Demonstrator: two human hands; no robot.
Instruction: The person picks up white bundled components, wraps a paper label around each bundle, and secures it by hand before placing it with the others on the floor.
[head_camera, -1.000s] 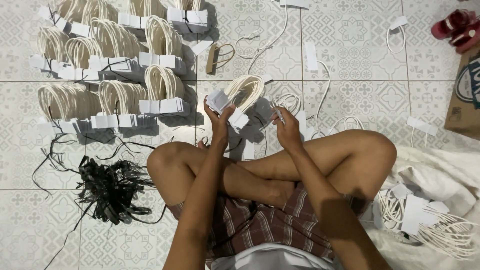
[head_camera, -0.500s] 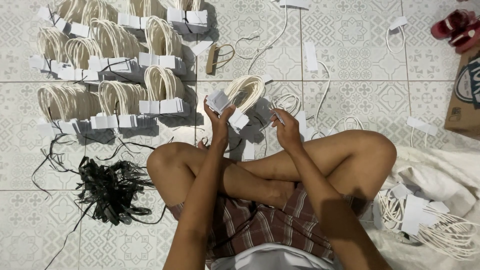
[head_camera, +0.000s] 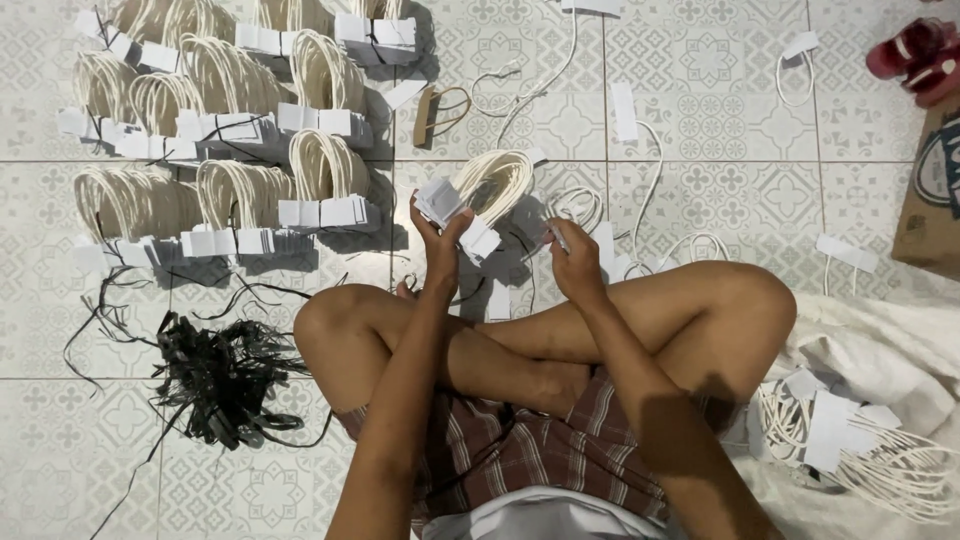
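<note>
**tilefloor_tom:** While the person sits cross-legged on the tiled floor (head_camera: 300, 470), what's each hand actually doing?

**loop_watcher:** Left hand (head_camera: 440, 245) is raised above the knee, fingers curled closed around a bundle of white cord loops with paper tabs (head_camera: 480, 195). The loops fan up and away from the palm, the tabs bunch at the grip. Right hand (head_camera: 575, 262) is just beside it, pinched shut on a single small white piece (head_camera: 556, 236); can't tell if it's a tab or a cord end, too small.

**tilefloor_tom:** And around them?

**loop_watcher:** Far left and top, rows of finished bundles (head_camera: 230, 140) lie on the floor, each tied, tabs lined up. By the left knee there's a tangle of black strips (head_camera: 215, 375). Loose single cords with tabs (head_camera: 640, 170) are scattered on the tiles just past the hands. Right of the legs, a pile of loose cords and tabs (head_camera: 860, 440) rests on white cloth (head_camera: 880, 345). A brown cardboard box (head_camera: 930, 190) sits at the right edge, red sandals (head_camera: 915, 55) in the top corner.
</note>
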